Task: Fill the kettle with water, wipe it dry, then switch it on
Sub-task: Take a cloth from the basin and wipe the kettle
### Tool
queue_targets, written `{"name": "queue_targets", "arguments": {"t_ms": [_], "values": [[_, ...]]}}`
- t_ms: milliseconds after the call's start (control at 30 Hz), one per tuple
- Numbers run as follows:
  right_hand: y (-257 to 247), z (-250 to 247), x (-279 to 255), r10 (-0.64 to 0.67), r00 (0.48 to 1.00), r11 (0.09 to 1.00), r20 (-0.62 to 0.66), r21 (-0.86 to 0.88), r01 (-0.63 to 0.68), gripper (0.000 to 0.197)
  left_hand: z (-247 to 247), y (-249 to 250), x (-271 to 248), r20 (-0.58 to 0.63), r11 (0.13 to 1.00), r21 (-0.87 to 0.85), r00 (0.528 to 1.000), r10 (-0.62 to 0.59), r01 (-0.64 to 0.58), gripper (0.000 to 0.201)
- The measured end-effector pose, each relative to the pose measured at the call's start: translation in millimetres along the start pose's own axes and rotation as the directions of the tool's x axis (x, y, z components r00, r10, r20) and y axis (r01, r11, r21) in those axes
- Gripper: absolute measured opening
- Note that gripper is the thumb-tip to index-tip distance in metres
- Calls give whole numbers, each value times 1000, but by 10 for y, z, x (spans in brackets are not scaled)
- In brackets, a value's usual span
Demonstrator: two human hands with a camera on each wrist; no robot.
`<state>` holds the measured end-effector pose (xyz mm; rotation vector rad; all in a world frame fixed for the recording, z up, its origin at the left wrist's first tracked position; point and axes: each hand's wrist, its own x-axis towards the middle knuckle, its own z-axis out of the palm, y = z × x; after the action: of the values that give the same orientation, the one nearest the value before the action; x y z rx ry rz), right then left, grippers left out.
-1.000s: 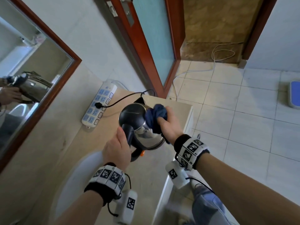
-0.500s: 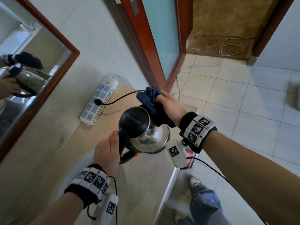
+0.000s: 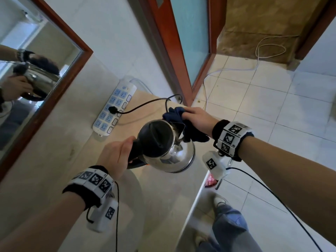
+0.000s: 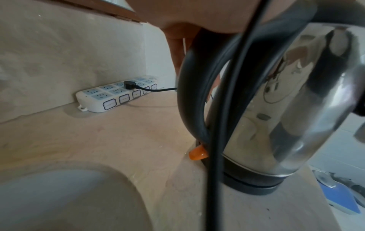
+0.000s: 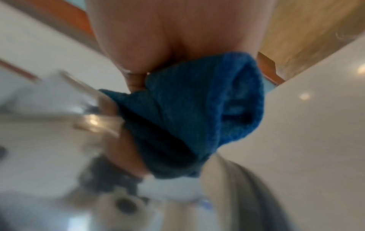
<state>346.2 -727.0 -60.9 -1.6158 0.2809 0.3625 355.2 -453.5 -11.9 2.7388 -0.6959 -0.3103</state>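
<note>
The right grip (image 3: pixel 197 118), bunching the blue cloth (image 3: pixel 174 113), has slid from the kettle (image 3: pixel 169 148) lid round to its spout; left grip (image 3: pixel 116 155) clasps the handle, so wiping continues.

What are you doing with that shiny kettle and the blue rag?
A person is drying a steel electric kettle at a beige counter. The left hand grips its black handle, holding it tilted with its base at the counter. The right hand holds a dark blue cloth against the far side by the spout. A black plug sits in the white power strip by the wall. The orange switch at the handle's foot is untouched.
</note>
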Motion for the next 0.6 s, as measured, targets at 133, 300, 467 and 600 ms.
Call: {"name": "queue_targets", "arguments": {"t_ms": [133, 300, 467, 600], "values": [[-2, -79, 61, 55, 995, 926, 79, -377, -21, 26, -63, 40, 13, 7, 995, 62, 997, 75, -75, 52], [-243, -7, 115, -135, 989, 989, 68, 65, 130, 19, -166, 59, 214, -2, 994, 81, 998, 69, -68, 51], [27, -39, 268, 16, 995, 949, 99, -316, 17, 19, -218, 34, 398, 68, 982, 156, 993, 99, -109, 53], [-180, 16, 364, 63, 985, 942, 161, -334, -6, 18, -240, 20, 590, 58, 977, 187, 994, 90, -100, 51]]}}
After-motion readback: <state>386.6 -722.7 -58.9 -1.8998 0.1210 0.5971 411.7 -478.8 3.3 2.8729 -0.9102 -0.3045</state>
